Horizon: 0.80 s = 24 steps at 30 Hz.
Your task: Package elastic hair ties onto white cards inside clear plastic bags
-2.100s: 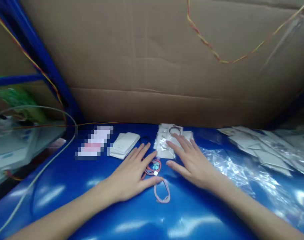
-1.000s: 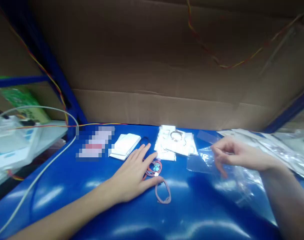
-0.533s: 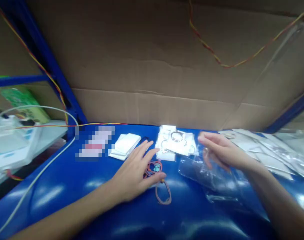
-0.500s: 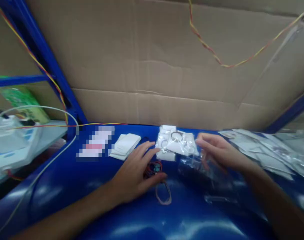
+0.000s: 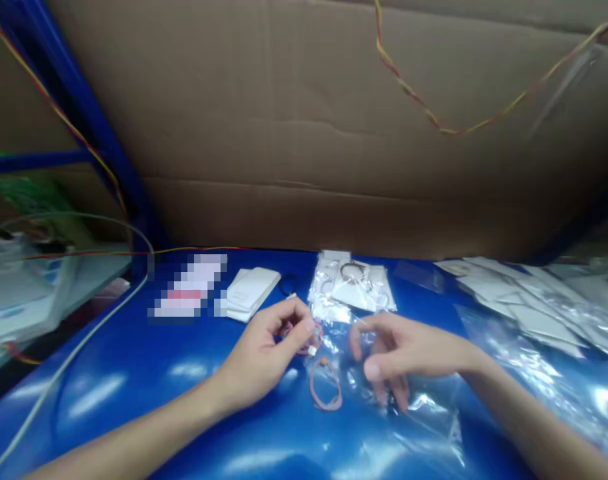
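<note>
My left hand (image 5: 271, 353) is closed in a pinch on a small coiled bundle of reddish wires (image 5: 315, 339), with a white connector showing beside the thumb. Just below it, a pinkish looped cable (image 5: 329, 405) with an orange spot at its top lies on the blue surface. To the right, my right hand (image 5: 401, 350) hovers with its fingers apart and curved, nothing visible in them. Thin clear plastic bags (image 5: 434, 433) lie under and beside that hand. Beyond both hands is a stack of clear packets (image 5: 364, 287) holding white pieces and a dark coiled wire.
White flat boxes or cards (image 5: 251, 290) lie left of the packets, with a black loop (image 5: 287, 285) beside them. More white packets (image 5: 519, 300) are spread at the right. Cardboard (image 5: 304, 133) backs the blue table (image 5: 184, 427). A pale cable (image 5: 89, 337) curves along the left.
My left hand has gone from spread over the wires to pinching them. My right hand has come down and leftward from the packets; clear plastic now lies spread on the table at the right.
</note>
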Tool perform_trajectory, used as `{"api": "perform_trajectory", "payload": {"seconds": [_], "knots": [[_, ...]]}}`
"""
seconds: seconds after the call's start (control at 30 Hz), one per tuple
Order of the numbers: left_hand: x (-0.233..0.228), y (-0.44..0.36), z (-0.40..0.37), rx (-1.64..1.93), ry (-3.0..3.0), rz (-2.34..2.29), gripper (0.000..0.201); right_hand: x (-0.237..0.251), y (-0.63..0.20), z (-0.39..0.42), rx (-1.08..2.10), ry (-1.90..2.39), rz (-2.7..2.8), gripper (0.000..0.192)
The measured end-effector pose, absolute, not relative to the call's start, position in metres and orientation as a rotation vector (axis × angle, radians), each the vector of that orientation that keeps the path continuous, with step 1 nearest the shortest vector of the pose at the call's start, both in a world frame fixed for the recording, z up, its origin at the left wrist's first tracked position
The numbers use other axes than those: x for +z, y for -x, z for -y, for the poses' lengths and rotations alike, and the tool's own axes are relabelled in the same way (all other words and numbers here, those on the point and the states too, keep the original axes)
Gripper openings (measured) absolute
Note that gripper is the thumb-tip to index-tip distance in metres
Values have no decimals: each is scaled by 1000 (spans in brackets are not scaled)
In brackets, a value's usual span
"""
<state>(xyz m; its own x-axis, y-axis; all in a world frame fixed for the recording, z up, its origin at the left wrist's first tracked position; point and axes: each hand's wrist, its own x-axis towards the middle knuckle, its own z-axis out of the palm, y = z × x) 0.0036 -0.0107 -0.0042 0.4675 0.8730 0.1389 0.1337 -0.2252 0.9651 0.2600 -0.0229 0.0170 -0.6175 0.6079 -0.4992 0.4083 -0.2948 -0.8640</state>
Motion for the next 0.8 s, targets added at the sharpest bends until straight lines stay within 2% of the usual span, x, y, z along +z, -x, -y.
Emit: {"api": "perform_trajectory", "payload": {"seconds": [0.1, 0.17, 0.3, 0.4, 0.43, 0.47, 0.53, 0.6, 0.73, 0.8], "knots": [[-2, 3, 1, 1033, -1556, -876, 29, 21, -282, 17, 2145, 1480, 1892, 48], [-1, 4, -2, 1098, -1556, -892, 28, 22, -296, 14, 2081, 1626, 1989, 48], [-2, 2, 0, 1073, -1545, -838, 27, 28, -318, 11, 1763, 1766, 2138, 41], [-2, 0, 5, 985, -1557, -732, 27, 33, -315, 11, 1421, 1576, 2189, 38], [-1, 0, 7, 949, -1575, -711, 27, 34, -309, 11, 1295, 1470, 2167, 42], [0, 0, 9, 913, -1596, -703, 27, 33, -302, 13, 1155, 1364, 2133, 54], [4, 1, 12, 845, -1644, -706, 28, 29, -284, 20, 988, 1143, 2092, 92], [6, 2, 15, 803, -1669, -692, 29, 21, -267, 29, 907, 1039, 2070, 107], [4, 3, 15, 799, -1662, -649, 28, 12, -243, 42, 742, 1103, 2030, 98], [1, 3, 13, 826, -1680, -668, 27, 13, -238, 43, 676, 1120, 2035, 65]]}}
